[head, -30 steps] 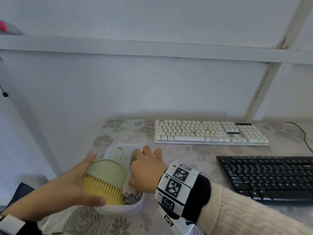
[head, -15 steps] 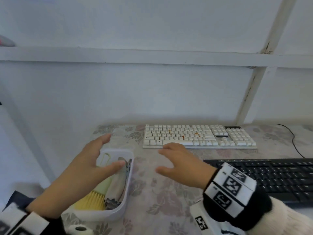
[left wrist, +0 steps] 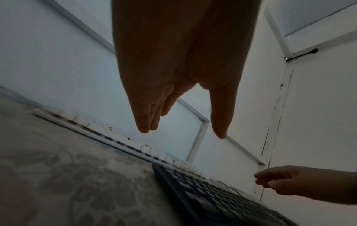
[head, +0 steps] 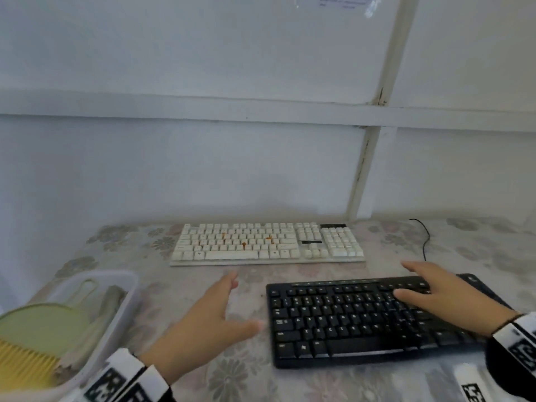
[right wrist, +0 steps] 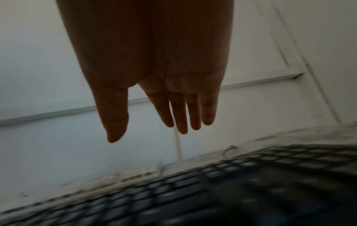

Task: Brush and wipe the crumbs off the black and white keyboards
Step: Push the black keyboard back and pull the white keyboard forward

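A white keyboard [head: 266,242] with orange crumbs on its keys lies at the back of the table. A black keyboard [head: 348,320] lies nearer, to the right. My left hand [head: 214,314] hovers open and empty over the tablecloth just left of the black keyboard. My right hand [head: 429,291] is open with straight fingers above the black keyboard's right half. In the left wrist view my left hand [left wrist: 181,131] holds nothing, and the black keyboard [left wrist: 212,195] lies below. In the right wrist view my right hand [right wrist: 154,131] is spread above the blurred black keyboard [right wrist: 173,191].
A white plastic tub [head: 127,288] at the left front holds a green brush with yellow bristles [head: 32,343] and a grey cloth [head: 110,300]. A black cable [head: 425,239] runs at the back right. A wall rises behind the floral tablecloth [head: 185,285].
Both hands left the tub and moved right. My right hand went from the cloth to over the black keyboard; my left hand let go of the brush and now hovers beside that keyboard.
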The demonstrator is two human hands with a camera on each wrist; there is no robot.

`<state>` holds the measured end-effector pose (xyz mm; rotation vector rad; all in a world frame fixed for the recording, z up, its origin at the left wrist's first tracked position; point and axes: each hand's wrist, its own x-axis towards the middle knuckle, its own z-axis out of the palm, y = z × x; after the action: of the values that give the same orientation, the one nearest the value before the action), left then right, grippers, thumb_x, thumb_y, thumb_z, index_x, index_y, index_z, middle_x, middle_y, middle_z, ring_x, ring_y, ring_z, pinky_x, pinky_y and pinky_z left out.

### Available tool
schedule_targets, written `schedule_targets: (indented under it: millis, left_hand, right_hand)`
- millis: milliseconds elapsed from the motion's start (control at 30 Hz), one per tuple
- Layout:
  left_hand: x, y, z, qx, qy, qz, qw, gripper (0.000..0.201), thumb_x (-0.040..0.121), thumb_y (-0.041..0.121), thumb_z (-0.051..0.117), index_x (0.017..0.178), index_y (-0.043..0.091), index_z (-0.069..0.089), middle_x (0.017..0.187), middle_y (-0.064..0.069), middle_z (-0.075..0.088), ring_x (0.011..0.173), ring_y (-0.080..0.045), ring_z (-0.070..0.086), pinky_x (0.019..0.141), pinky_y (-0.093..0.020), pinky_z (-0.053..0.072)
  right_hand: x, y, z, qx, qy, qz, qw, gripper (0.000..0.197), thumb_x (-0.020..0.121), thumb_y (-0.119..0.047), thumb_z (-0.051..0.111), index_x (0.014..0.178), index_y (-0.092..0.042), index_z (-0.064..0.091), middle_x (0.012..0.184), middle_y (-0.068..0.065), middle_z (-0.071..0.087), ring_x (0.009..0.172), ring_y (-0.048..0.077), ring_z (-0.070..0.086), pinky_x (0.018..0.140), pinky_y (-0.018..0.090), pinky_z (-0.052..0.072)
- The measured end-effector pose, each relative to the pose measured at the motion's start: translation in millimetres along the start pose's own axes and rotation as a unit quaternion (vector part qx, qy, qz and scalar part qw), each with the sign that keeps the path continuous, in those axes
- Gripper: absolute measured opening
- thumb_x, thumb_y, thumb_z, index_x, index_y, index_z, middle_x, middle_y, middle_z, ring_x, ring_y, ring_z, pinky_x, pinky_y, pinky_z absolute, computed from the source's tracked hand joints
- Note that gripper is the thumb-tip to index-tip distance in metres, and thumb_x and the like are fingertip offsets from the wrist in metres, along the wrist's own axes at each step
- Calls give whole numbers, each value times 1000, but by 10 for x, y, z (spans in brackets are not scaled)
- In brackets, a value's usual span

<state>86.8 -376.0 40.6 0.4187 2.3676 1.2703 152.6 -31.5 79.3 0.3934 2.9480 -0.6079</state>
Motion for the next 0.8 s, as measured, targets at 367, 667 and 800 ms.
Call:
schedule_targets:
  millis: [367, 667, 800]
  left_hand:
    - [257, 179, 585, 28, -24, -107, 994, 125, 65, 37, 82, 148, 23, -9, 157, 8, 1, 142, -14, 14, 112, -28, 20]
    - [261, 60, 745, -38, -48, -53, 997, 87, 54, 14, 86, 114, 48, 34, 120, 22, 52, 114, 3, 50, 99, -19, 42]
    - [291, 52, 779, -31, -62, -26, 997, 94, 50, 17, 85, 121, 50, 32, 125, 16, 55, 115, 1, 53, 94, -16, 44]
  right_hand:
    - [-55, 1300, -382, 61, -88, 82, 991, 66, 83, -31, 68, 131, -27, 23, 102, -16, 33, 82, -5, 41, 68, -4, 36]
    - [63, 1700, -290, 150, -115, 17, 982, 100, 51, -52, 82, 132, -42, 24, 123, -28, 40, 108, -13, 43, 76, 3, 39]
    - [123, 1778, -246, 173, -134, 20, 976, 95, 53, -40, 86, 126, -44, 25, 124, -27, 38, 109, -13, 39, 79, 4, 37]
